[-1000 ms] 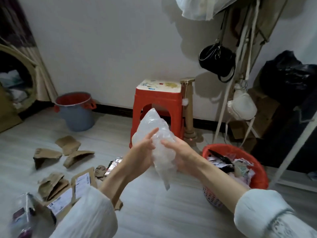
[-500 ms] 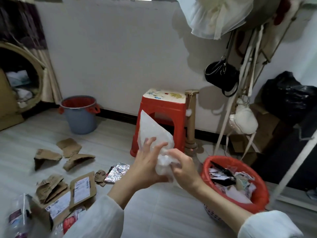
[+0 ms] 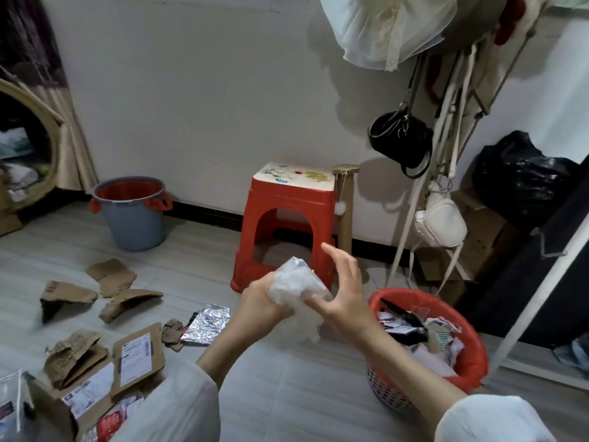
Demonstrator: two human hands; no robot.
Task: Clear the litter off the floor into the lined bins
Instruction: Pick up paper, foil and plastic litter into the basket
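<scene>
A crumpled clear plastic bag (image 3: 294, 282) is squeezed into a ball in front of me. My left hand (image 3: 259, 299) is closed around its left side. My right hand (image 3: 342, 291) presses its right side with the thumb and lower fingers, the upper fingers spread. To the right, a basket with a red liner (image 3: 475, 355) holds paper and wrapper scraps. A grey bin with a red liner (image 3: 129, 215) stands by the far wall. Torn cardboard pieces (image 3: 127, 299), a foil wrapper (image 3: 208, 323) and a labelled cardboard mailer (image 3: 137, 358) lie on the floor at left.
A red plastic stool (image 3: 287, 218) stands straight ahead by the wall with a wooden post (image 3: 345, 205) beside it. Bags hang from a rack (image 3: 401, 138) at right above boxes and a black sack (image 3: 522, 177). More packaging lies at the bottom left.
The plastic bag went from a tall, puffed shape to a small tight ball between my hands. My hands moved lower and right, closer to the red-lined basket.
</scene>
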